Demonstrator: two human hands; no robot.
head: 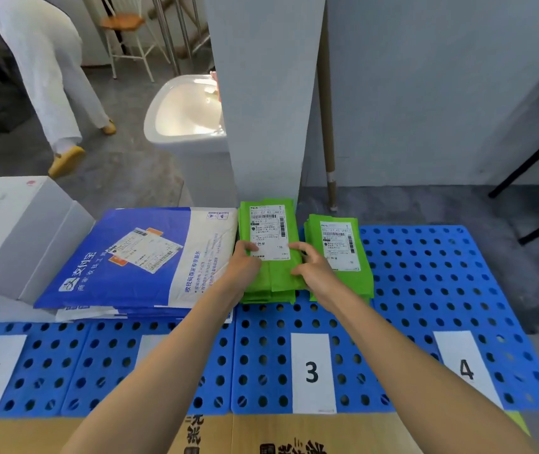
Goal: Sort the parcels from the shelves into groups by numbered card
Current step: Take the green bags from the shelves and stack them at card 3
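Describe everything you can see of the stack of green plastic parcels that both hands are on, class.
The stack of green plastic parcels is several flat, glossy mailers piled on the blue perforated plastic mat, behind the white card marked 3. The top one carries a white printed label with barcodes. The left hand grips its left edge, the right hand its right edge.

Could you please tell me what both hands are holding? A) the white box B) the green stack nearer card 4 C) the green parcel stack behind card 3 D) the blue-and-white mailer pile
C: the left hand and right hand both hold the top of the green parcel stack behind card 3.
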